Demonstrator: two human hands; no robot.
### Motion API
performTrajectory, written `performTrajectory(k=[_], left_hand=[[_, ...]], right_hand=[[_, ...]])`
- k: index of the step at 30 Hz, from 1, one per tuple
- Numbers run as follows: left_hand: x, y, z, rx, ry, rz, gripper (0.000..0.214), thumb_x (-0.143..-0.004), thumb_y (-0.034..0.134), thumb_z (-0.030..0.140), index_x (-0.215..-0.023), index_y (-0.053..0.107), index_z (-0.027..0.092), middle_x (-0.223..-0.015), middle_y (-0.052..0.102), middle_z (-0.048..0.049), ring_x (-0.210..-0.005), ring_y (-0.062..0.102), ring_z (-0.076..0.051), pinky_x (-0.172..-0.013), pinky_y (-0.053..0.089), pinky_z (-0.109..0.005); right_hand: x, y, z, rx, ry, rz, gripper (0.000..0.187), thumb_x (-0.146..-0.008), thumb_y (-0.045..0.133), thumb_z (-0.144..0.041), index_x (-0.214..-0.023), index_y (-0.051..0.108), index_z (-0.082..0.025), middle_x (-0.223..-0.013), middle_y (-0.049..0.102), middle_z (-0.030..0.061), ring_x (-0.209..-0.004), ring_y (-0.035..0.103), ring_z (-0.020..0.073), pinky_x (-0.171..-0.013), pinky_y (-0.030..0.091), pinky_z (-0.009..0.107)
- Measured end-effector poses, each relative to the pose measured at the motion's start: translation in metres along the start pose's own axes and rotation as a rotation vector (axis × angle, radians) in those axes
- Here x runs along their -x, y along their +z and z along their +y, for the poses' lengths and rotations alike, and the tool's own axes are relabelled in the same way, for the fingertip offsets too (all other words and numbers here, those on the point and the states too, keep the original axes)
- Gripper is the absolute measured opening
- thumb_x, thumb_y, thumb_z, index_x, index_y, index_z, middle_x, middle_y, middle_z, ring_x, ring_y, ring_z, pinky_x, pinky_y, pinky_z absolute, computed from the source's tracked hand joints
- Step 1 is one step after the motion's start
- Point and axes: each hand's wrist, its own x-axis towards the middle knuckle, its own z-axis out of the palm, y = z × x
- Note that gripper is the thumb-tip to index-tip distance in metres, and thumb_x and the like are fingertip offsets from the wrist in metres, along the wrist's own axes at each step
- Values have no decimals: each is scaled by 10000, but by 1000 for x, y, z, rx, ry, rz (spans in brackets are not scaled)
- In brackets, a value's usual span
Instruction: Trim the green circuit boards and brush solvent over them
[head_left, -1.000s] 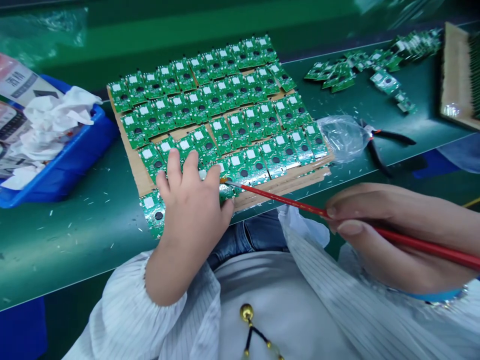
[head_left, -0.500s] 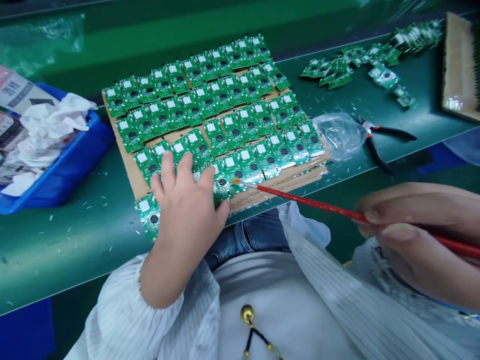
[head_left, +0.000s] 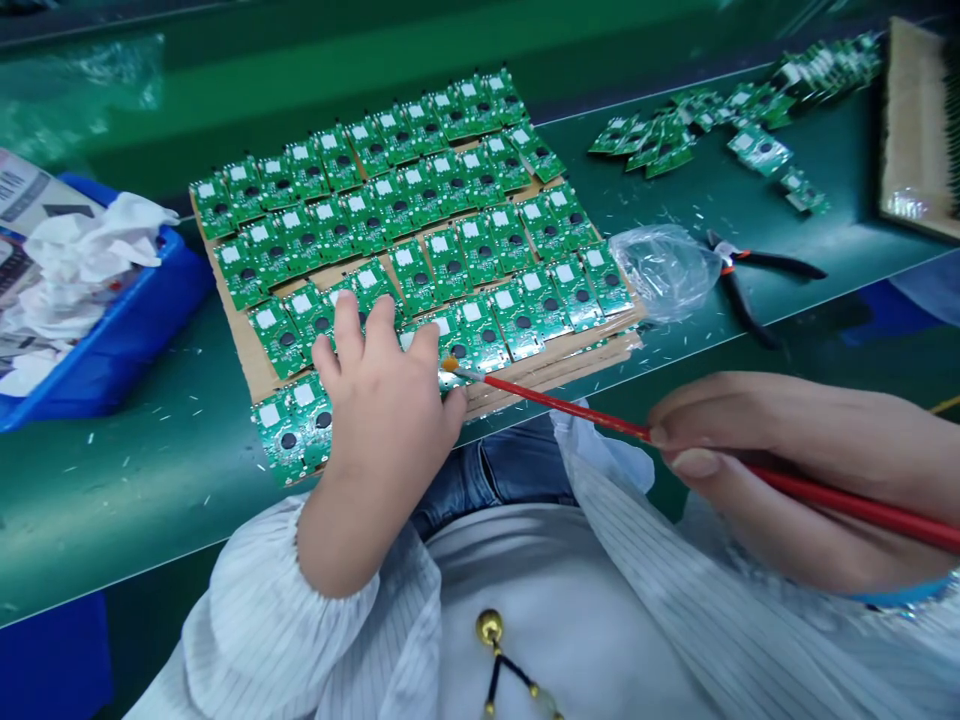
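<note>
R hand (head_left: 795,470) closer, brush (head_left: 555,400) at PCB (head_left: 480,335)

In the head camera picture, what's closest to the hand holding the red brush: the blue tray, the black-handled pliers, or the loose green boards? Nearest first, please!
1. Black-handled pliers, on the bench just above the right hand.
2. Loose green circuit boards, farther up the bench, past the pliers.
3. Blue tray, far away on the left.

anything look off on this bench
Small pale clippings are scattered over the green bench mat. The circuit boards also sit unevenly on the cardboard sheet, and the front-left ones seem to jut past its edge beside the left hand.
</note>
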Motion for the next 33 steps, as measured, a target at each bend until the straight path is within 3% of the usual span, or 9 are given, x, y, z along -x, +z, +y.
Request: performTrajectory(k=[5,10,16,20,27,33], left_hand=[[-1,1,-1,-16,3,5,480,-698,686,351,-1143,658,174,-1348,466,-225,-1333,242,-496,-979,291,-658],[-2,1,-2,-26,0,-3,480,-701,674,351,-1143,656,164,-1352,456,-234,-1324,253,-500,-973,291,-667],[-5,-3,6,-5,21,-23,499,-709,672,349,-1165,635,152,-1347,460,-232,-1330,254,-486,-991,296,-653],[-11,-2,13,1,29,-21,515,-686,702,333,-1167,640,162,-1352,460,-237,-1325,265,-493,-985,299,-651],[-16,1,17,8,46,-16,476,-697,696,317,-1142,655,155,-1359,460,-246,-1328,265,-496,-982,298,-653],[-17,-1,18,-13,37,-23,467,-701,672,315,-1140,661,154,-1353,464,-247,-1326,262,-503,-978,298,-658]], right_hand=[[8,-7,4,54,64,19,188,-904,460,-244,-748,564,-229,-657,631,27,-599,596,82,-532,476,205],[13,-19,11,51,43,17,99,-865,499,-196,-801,556,-244,-667,612,20,-568,590,86,-474,459,211],[6,-11,12,17,137,197,134,-825,479,-165,-745,524,-263,-627,569,-5,-553,569,114,-496,457,272],[-4,-7,11,23,60,109,158,-787,504,-97,-747,509,-250,-619,587,-20,-552,582,103,-502,471,244],[-6,-21,11,27,-40,-48,165,-781,503,-83,-745,543,-239,-616,623,-18,-517,601,106,-464,502,218],[-2,-26,11,49,12,-34,161,-795,485,-98,-733,529,-239,-609,623,-15,-519,600,108,-460,499,221]])
